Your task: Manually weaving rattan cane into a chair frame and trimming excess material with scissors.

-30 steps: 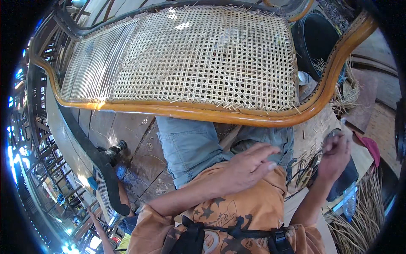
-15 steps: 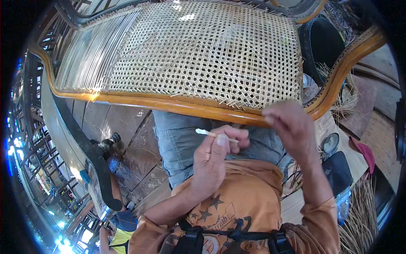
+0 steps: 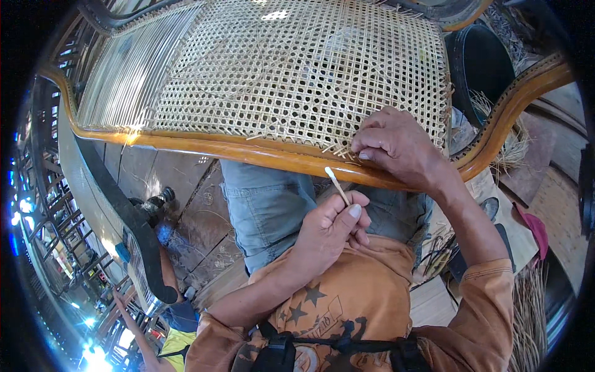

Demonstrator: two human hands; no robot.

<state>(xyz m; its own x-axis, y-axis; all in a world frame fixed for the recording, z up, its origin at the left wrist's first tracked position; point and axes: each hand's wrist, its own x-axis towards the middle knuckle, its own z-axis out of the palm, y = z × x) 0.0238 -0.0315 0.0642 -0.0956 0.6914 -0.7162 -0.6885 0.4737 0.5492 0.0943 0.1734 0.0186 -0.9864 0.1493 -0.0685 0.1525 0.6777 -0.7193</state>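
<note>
A wooden chair frame point(image 3: 291, 162) with a partly woven cane seat point(image 3: 279, 68) lies across my lap. My left hand point(image 3: 331, 229) is below the frame's front rail and pinches a short pale wooden peg point(image 3: 336, 184) that points up toward the rail. My right hand point(image 3: 396, 146) rests on the rail's right part, fingers curled on loose cane ends point(image 3: 338, 149) at the weave's edge. My jeans and orange shirt show beneath.
A dark bucket point(image 3: 480, 62) stands at the upper right behind the frame. Bundles of cane strands point(image 3: 527, 316) lie at the right on the wooden floor. A dark curved chair part point(image 3: 133, 226) runs down the left side.
My right hand came up from my lower right onto the frame's rail at the weave edge. My left hand rose with the peg and now holds it just under the rail.
</note>
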